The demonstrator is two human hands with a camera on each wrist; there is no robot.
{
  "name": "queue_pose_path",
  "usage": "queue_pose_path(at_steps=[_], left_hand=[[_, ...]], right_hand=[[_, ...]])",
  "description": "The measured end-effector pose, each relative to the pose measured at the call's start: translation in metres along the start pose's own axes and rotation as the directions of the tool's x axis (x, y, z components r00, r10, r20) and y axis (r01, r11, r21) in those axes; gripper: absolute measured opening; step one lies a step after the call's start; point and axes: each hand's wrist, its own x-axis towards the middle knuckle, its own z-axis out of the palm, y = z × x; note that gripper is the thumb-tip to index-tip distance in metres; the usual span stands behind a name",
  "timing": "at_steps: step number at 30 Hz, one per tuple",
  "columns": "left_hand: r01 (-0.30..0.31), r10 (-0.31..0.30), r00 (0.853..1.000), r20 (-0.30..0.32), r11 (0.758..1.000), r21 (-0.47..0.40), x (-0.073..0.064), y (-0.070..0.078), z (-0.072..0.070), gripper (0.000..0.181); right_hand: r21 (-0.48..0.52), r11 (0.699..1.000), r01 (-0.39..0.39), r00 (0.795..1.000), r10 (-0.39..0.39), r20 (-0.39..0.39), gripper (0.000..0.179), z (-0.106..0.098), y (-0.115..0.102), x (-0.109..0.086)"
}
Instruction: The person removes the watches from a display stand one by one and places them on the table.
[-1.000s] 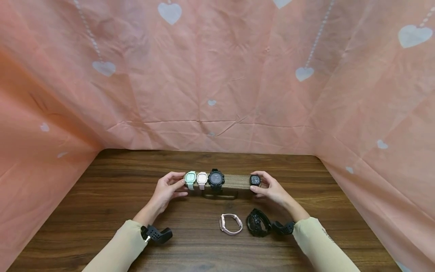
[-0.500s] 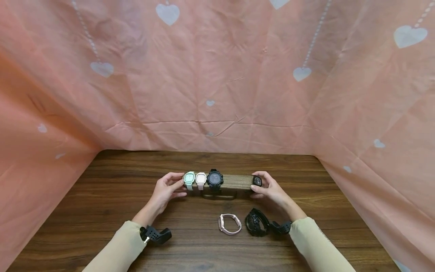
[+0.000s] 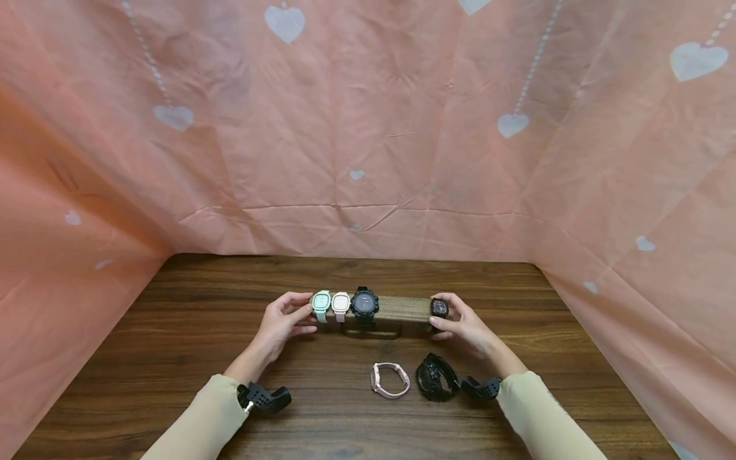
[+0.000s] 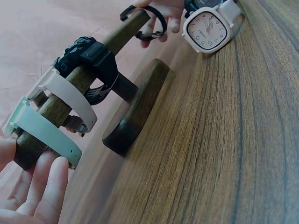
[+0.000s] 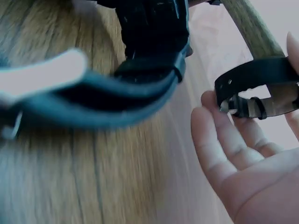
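Observation:
A dark wooden watch stand [image 3: 404,308] stands on the table with its bar running crosswise. On the bar's left part are a mint watch [image 3: 322,302], a pale pink watch [image 3: 341,303] and a chunky black watch [image 3: 365,303]. My left hand [image 3: 280,321] grips the bar's left end beside the mint watch; in the left wrist view its thumb and fingers [image 4: 51,177] are around that end. At the right end my right hand [image 3: 462,326] pinches a small square black watch [image 3: 439,308]. Its buckled strap [image 5: 254,77] forms a loop at the bar's end.
Nearer me on the table lie a pale pink watch [image 3: 391,380] on its side and a bulky black watch [image 3: 437,378]. The right wrist camera [image 3: 482,388] is close beside that black watch. A pink curtain [image 3: 356,128] with hearts hangs behind the table.
My right hand and the square black watch have shifted slightly to the right along the bar, toward its end. The left hand, stand and other watches hold nearly the same places.

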Motion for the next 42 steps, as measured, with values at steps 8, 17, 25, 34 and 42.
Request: queue_pose_path(at_steps=[8,17,25,34,42], left_hand=[[-0.003,0.003,1.0,0.0,1.0,-0.006,0.0,0.001,-0.001,0.038],[-0.002,0.002,1.0,0.005,1.0,-0.012,-0.001,0.001,-0.001,0.038],[-0.002,0.002,1.0,-0.002,1.0,-0.005,-0.003,0.001,-0.001,0.035],[0.0,0.0,1.0,0.005,1.0,-0.005,-0.003,0.0,0.0,0.036],[-0.002,0.002,1.0,0.003,1.0,-0.003,-0.004,0.001,0.0,0.035]], right_hand=[[-0.252,0.968,0.003,1.0,-0.004,-0.006,0.054,-0.011,-0.008,-0.017],[-0.465,0.883,0.063,0.995,-0.09,-0.036,0.052,-0.02,-0.01,-0.049],[-0.626,0.767,0.144,0.982,-0.186,-0.003,0.049,-0.03,-0.012,-0.073],[-0.798,0.588,0.131,0.974,-0.226,-0.007,0.051,-0.027,-0.014,-0.092],[-0.856,0.513,0.066,0.994,-0.11,0.011,0.056,-0.024,-0.015,-0.101]])
